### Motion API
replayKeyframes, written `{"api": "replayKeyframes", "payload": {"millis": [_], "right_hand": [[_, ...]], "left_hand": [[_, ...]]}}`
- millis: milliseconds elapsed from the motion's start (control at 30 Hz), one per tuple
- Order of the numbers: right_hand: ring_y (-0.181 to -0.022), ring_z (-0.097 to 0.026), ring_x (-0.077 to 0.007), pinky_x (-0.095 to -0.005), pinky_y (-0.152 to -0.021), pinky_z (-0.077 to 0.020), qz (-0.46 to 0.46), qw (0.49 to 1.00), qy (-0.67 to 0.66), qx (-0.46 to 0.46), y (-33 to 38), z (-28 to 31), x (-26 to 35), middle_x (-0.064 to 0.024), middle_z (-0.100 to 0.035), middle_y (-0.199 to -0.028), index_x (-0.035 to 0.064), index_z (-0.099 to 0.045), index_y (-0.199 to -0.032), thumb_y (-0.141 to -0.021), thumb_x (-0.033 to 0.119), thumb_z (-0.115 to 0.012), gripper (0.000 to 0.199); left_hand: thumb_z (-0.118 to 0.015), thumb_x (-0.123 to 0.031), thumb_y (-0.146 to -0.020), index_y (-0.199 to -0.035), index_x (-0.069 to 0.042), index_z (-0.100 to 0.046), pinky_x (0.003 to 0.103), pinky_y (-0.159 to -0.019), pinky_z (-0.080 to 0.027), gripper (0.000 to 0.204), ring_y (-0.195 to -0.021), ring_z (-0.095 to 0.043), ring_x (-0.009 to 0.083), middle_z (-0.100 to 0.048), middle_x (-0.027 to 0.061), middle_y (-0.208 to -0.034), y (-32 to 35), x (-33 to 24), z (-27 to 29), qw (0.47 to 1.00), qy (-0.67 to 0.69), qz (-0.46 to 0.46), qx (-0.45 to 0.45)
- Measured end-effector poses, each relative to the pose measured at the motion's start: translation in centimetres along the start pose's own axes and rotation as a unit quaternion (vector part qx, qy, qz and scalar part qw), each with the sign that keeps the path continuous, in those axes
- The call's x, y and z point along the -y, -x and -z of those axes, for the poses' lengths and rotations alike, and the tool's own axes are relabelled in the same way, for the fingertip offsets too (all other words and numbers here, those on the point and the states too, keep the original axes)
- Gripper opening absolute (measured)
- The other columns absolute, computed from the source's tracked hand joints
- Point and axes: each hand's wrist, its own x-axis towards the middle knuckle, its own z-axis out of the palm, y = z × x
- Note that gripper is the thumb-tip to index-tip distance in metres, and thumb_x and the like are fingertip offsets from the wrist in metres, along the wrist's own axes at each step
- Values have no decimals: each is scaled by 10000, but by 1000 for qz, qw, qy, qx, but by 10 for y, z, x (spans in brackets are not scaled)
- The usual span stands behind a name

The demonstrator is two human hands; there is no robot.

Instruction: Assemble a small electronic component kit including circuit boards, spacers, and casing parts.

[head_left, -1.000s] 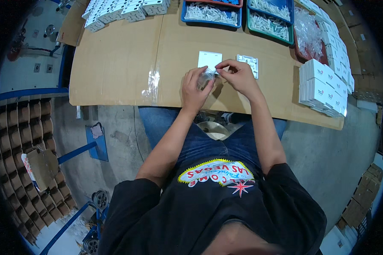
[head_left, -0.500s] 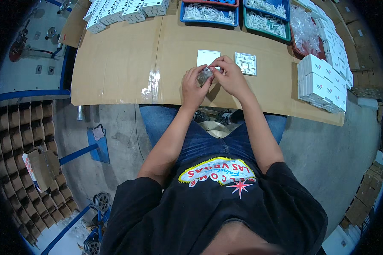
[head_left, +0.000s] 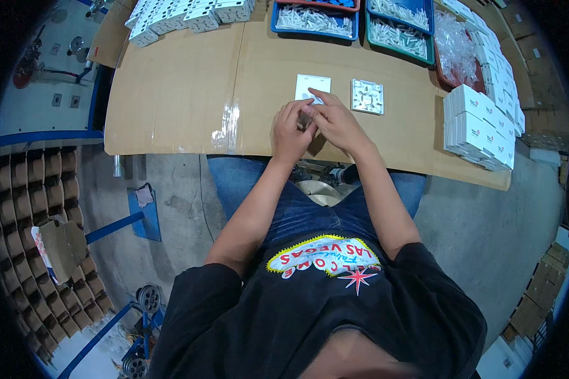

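My left hand (head_left: 288, 134) and my right hand (head_left: 339, 126) meet over the front part of the cardboard-covered table. Closed fingers of the left hand hold a small clear plastic bag (head_left: 306, 119), now mostly hidden between both hands. The right thumb and fingers press on it from the other side, with the index finger reaching forward. Just beyond my fingertips a flat white square plate (head_left: 313, 82) lies on the cardboard, its near part covered by the hands. To its right lies a white square frame (head_left: 367, 96) with fittings showing on its upper face.
Trays of small white plastic pieces, one blue (head_left: 314, 39) and one green (head_left: 399, 58), stand at the back. Clear plastic bags (head_left: 455, 47) fill a red tray. White boxes (head_left: 477, 126) are stacked at right; white square units (head_left: 189, 16) sit back left.
The hands have drawn closer over the plastic bag, covering more of it. My right hand's fingers have shifted, with the index finger now extended forward. The view has shifted slightly.
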Motion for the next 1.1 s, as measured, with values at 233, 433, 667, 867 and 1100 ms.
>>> {"api": "replayKeyframes", "payload": {"millis": [233, 433, 667, 867, 1100], "right_hand": [[-1271, -577, -335, -399, -1065, -452, -44, 996, -77, 19, -1, 0, -3, -174, -584, -1446, -17, -748, -1106, -1070, 289, -546, 369], [-1225, -607, -317, -368, -1022, -484, -29, 998, -45, 36, -3, -2, 0, -162, -607, -1416, -35, -738, -1116, -1071, 273, -546, 365], [-1149, -655, -253, -360, -972, -516, -54, 990, -130, 11, -4, 0, -5, -153, -629, -1380, -41, -730, -1110, -1065, 212, -554, 312], [-1022, -698, -197, -313, -870, -547, -46, 986, -152, -51, -12, 30, -24, -139, -728, -1179, -32, -720, -1082, -1043, 189, -603, 253], [-889, -742, -256, -367, -805, -567, -94, 970, -35, -222, -56, 126, -94, -156, -758, -970, 6, -726, -1111, -966, 198, -677, 245]], "left_hand": [[-796, -126, -792, -1199, -98, -674, 419, -897, -483, 426, -1052, -641, 300, -694, 75, -1123, 0, 0, 0, 1000, 3, 0, -3], [-798, -125, -788, -1184, -96, -669, 422, -902, -481, 417, -1061, -642, 299, -697, 68, -1132, 2, 4, 0, 1000, -14, -1, 2], [-795, -118, -787, -1174, -79, -675, 423, -903, -489, 406, -1045, -647, 309, -694, 86, -1115, -2, -1, -1, 1000, 4, 7, -1], [-785, -137, -840, -1167, -41, -680, 414, -843, -516, 357, -948, -658, 307, -686, 126, -1029, -1, -1, -3, 997, 24, 63, -34], [-767, -134, -852, -1161, -39, -686, 394, -834, -508, 333, -890, -634, 273, -667, 112, -977, 2, 0, -2, 996, 6, 77, -41]]}}
